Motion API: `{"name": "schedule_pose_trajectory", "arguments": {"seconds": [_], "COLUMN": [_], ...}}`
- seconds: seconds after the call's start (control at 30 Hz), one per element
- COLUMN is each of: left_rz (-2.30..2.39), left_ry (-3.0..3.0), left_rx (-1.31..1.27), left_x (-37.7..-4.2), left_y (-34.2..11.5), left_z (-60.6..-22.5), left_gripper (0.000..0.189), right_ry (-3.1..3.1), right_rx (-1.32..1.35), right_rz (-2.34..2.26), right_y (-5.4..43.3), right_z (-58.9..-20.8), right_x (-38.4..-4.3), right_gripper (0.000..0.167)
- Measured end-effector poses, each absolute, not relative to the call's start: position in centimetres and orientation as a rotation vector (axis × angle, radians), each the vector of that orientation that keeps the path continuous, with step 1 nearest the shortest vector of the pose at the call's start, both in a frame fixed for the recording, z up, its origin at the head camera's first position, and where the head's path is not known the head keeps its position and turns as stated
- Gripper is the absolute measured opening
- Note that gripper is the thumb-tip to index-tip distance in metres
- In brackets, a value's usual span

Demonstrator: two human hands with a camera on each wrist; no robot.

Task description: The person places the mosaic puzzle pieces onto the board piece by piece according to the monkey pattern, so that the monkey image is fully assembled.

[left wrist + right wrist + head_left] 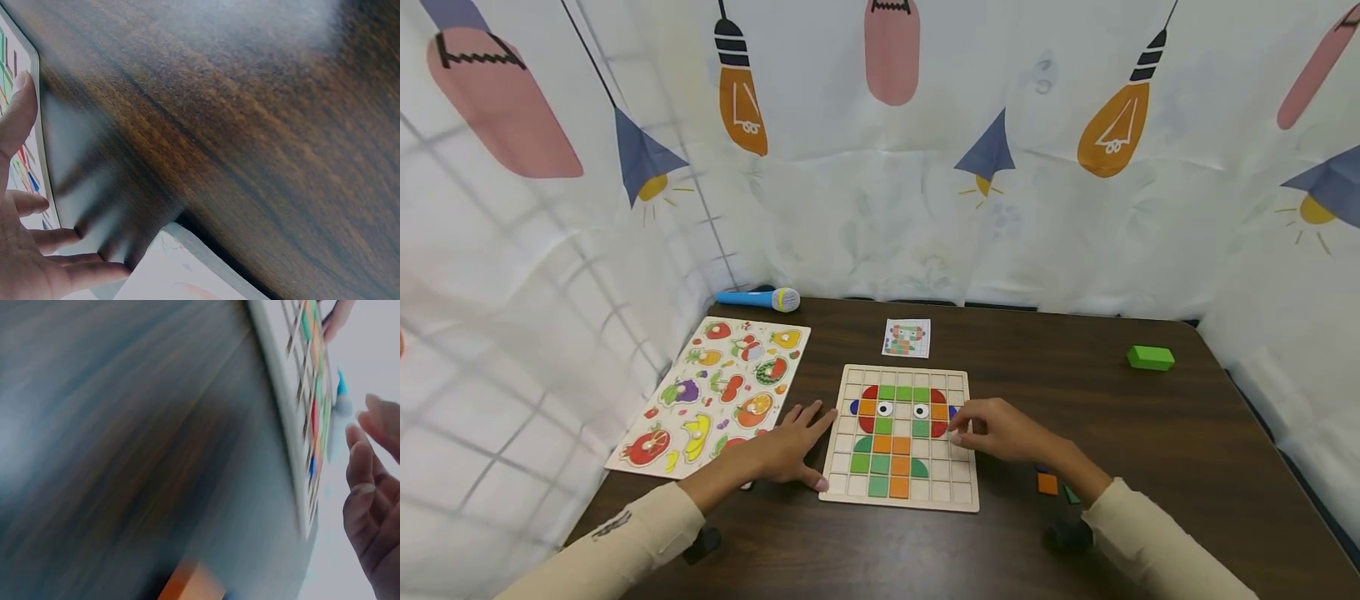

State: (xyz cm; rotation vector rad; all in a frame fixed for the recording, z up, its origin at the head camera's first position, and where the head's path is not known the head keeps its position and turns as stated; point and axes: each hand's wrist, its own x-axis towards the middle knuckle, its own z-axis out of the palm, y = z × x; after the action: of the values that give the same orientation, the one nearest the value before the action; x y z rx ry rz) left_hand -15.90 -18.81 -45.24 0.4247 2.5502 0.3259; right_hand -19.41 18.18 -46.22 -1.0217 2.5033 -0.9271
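Note:
A square wooden grid board lies on the dark table, with red, green, orange and blue pieces and two round eye pieces forming a figure. My left hand has its fingers spread, with the thumb touching the board's lower left edge. Over the board's right edge, my right hand hovers beside a blue piece, fingers loosely bent. No piece shows between the fingers of the right hand in the right wrist view. Behind the board lies a small picture card showing a similar figure.
A fruit puzzle board lies to the left, close to my left hand. Behind it is a blue toy microphone. Near my right forearm lie an orange square and a green piece. A green block sits at the far right.

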Motion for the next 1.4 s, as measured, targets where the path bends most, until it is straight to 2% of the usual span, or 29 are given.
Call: {"name": "schedule_pose_trajectory", "arguments": {"seconds": [0.3,0.5,0.8,1.13,1.4], "left_rz": [0.332,0.334,0.320,0.319,0.306], "left_ry": [2.547,2.542,2.543,2.547,2.550], "left_rx": [0.428,0.437,0.432,0.438,0.449], "left_x": [-15.9,-16.0,-15.9,-15.8,-15.8], "left_y": [-19.0,-18.9,-19.0,-18.9,-19.1], "left_z": [-45.1,-45.2,-45.1,-45.1,-45.3], "left_gripper": [0.107,0.107,0.107,0.107,0.107], "right_ry": [2.466,2.477,2.578,2.586,2.599], "right_rx": [-1.025,-1.034,-1.032,-1.059,-1.043], "right_rz": [-0.881,-0.815,-0.732,-0.739,-0.705], "right_y": [26.5,29.7,30.2,30.1,29.8], "right_z": [-46.7,-47.0,-47.7,-47.8,-47.5], "right_x": [-17.2,-15.8,-14.8,-14.3,-14.1], "right_gripper": [0.025,0.033,0.033,0.022,0.020]}}
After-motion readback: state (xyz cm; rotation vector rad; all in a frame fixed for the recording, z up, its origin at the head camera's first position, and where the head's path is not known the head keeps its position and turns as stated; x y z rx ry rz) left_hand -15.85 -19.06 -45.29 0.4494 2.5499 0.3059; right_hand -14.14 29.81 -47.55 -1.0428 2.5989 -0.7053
